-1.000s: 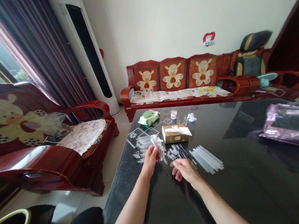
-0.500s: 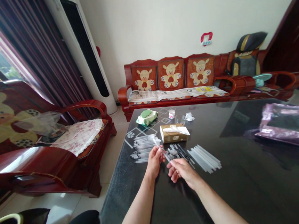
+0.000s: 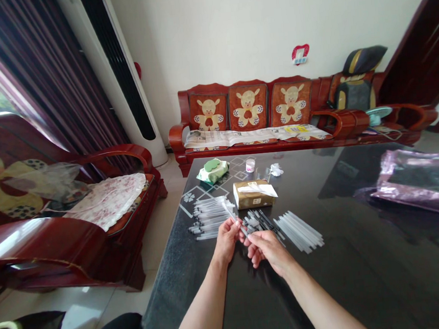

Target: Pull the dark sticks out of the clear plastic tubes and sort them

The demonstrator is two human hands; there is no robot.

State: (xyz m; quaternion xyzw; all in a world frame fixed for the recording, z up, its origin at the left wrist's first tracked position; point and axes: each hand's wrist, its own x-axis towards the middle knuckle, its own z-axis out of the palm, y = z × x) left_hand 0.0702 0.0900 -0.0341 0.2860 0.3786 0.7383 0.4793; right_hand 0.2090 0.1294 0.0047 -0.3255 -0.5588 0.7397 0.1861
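Note:
A thin translucent plastic tube (image 3: 229,210) slants between my hands over the near part of the dark table. My left hand (image 3: 228,238) pinches it around its middle, and my right hand (image 3: 266,248) is closed on its lower end, where the fingertips hide the tip. To the left lies a pile of similar clear tubes with dark ends (image 3: 211,216). Black and grey slim parts (image 3: 262,221), too small to name, are heaped just beyond my right hand. Farther right, a row of plain translucent tubes (image 3: 299,231) lies side by side.
A tissue pack (image 3: 253,195) stands behind the piles. Beyond it are a green wipes pack (image 3: 213,171), a small white cup (image 3: 250,165) and a crumpled tissue (image 3: 276,170). A purple plastic bag (image 3: 421,188) lies on the right of the glossy table (image 3: 359,270).
My left hand has come slightly lower along the tube, closer to my right hand. The right hand keeps its hold, and the whole view has shifted slightly.

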